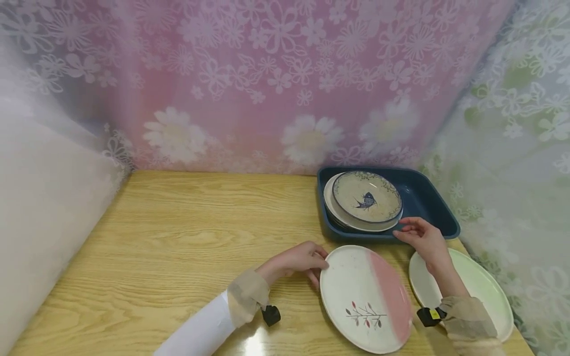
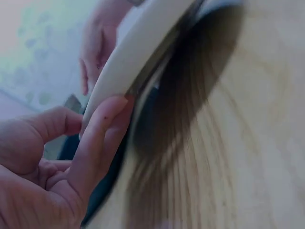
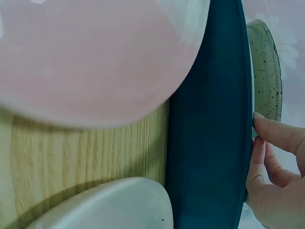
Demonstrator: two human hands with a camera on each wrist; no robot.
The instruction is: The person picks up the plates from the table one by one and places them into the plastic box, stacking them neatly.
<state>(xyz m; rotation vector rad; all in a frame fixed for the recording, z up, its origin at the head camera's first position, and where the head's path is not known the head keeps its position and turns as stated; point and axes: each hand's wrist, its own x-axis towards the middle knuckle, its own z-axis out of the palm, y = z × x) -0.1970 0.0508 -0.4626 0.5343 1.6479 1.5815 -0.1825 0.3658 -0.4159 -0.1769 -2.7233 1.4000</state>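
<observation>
My left hand [image 1: 303, 259] pinches the left rim of a round white-and-pink plate [image 1: 352, 282] with a twig pattern. In the left wrist view, thumb and fingers hold this plate's rim [image 2: 119, 67] above the table, with a dark shadow beneath. My right hand [image 1: 425, 242] reaches over the near wall of a dark blue tub [image 1: 427, 198], thumb and fingers apart. Its fingertips are close to a white plate [image 1: 331, 202] under a fish-patterned plate [image 1: 367, 195]; contact is unclear. In the right wrist view, the right hand [image 3: 281, 162] is at the tub's rim.
A pale green-and-white plate [image 1: 485, 291] lies on the wooden table [image 1: 178, 237] at the right, partly under my right forearm. Flowered curtains [image 1: 245, 99] stand behind and at the right of the table. The tub is at the back right.
</observation>
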